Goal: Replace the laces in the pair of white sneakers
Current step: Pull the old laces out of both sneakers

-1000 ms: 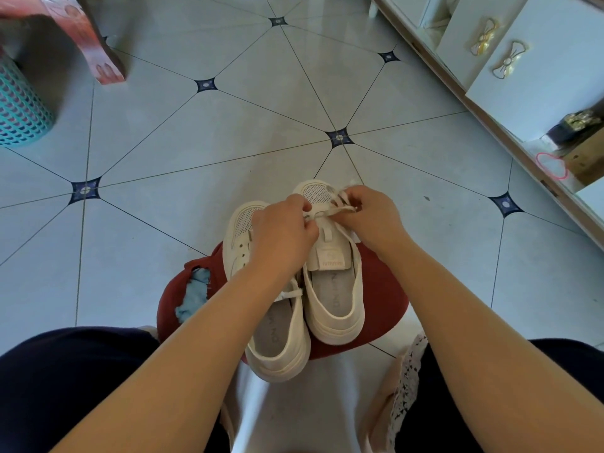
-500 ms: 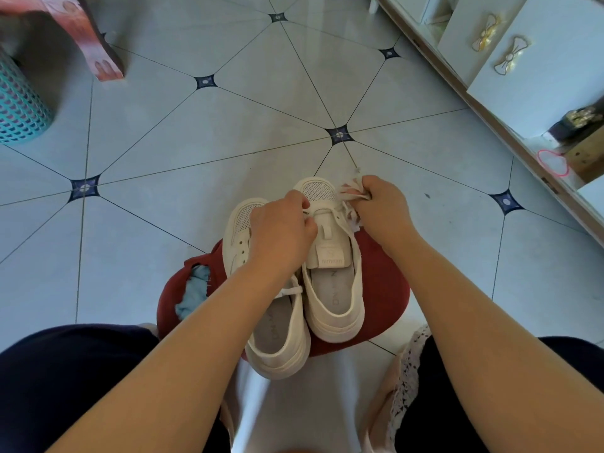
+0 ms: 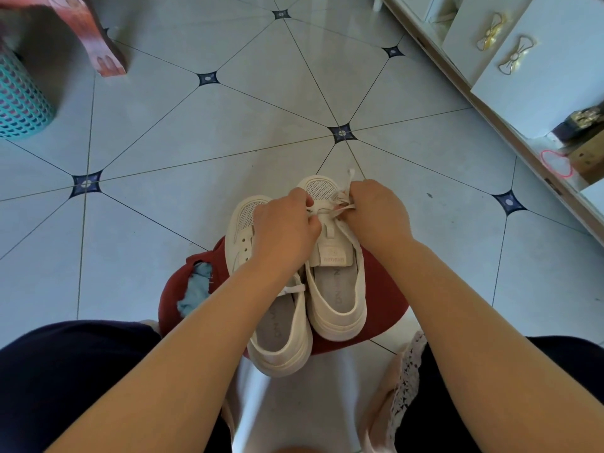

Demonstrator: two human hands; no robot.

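Right hand (image 3: 379, 214) lifted lace (image 3: 351, 174); its fingertips hidden

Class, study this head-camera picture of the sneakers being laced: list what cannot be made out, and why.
1. Head view: the left hand covers most of the tongue and lacing of the left sneaker.
2. Head view: the right hand hides which eyelets the lace enters on the right sneaker.
3. Head view: the print on the tongue label is too small to read.
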